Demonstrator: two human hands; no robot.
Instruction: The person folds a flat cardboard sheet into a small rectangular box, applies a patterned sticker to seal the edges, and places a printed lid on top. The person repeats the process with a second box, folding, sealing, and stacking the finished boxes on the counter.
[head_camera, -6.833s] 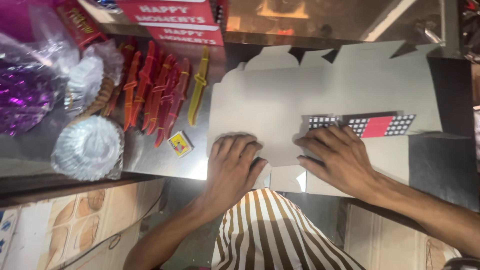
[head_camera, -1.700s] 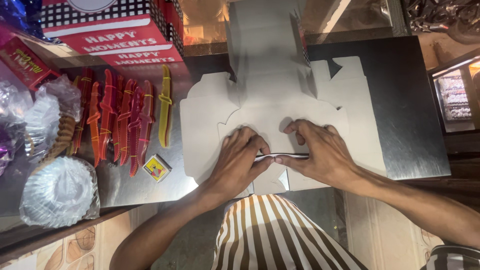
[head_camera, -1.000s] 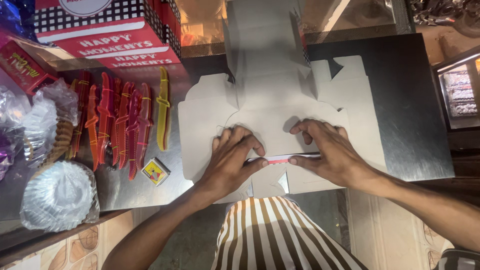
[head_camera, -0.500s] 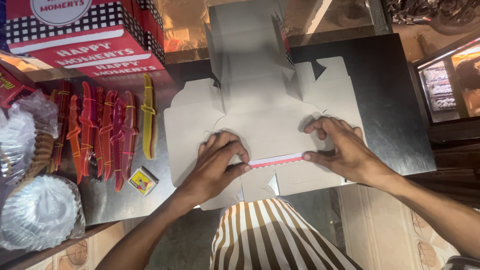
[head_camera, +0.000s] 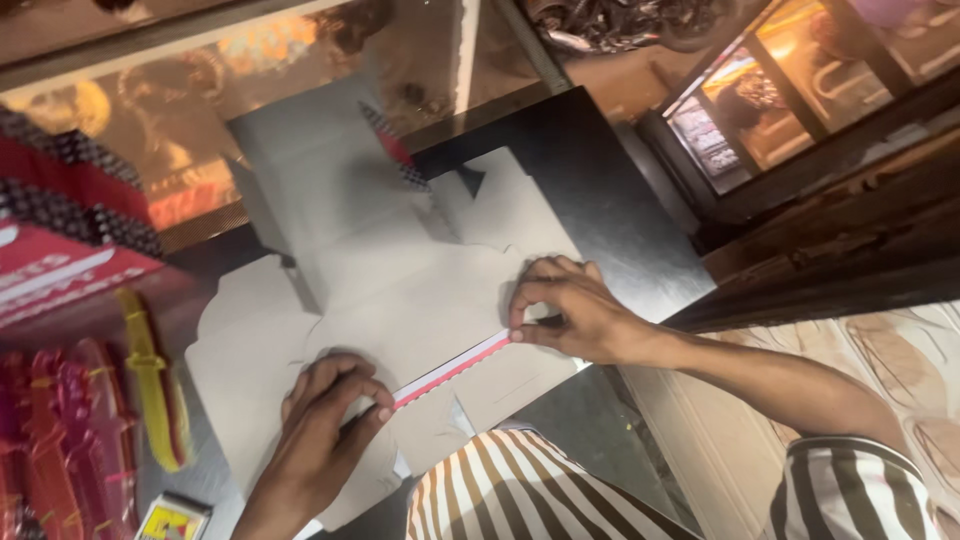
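Both hands press down on a flat grey cardboard box blank (head_camera: 400, 290) lying unfolded on the dark counter (head_camera: 600, 200). Left hand (head_camera: 325, 425) has fingers curled, tips pinching the near end of a narrow flap w/ a red-and-white edge (head_camera: 450, 368); right hand (head_camera: 570, 315) pinches the far end of the same flap betw. thumb and fingers. So the hands sit apart, one at each end of the strip, both clamped on it, prob. to keep the fold straight along its whole length while the rest of the blank stays flat under the palms. The far part of the blank rises toward a glass pane at the back, red-checked print side just showing. Left of the blank: a yellow plastic knife (head_camera: 150, 380) beside a row of red ones (head_camera: 65, 440), laid side by side, not in any container. Small yellow packet (head_camera: 172, 520) near the bottom edge. Red printed boxes (head_camera: 60, 250) stacked at far left, closed; contents can't be seen. Striped shirt (head_camera: 500, 495) at the bottom.
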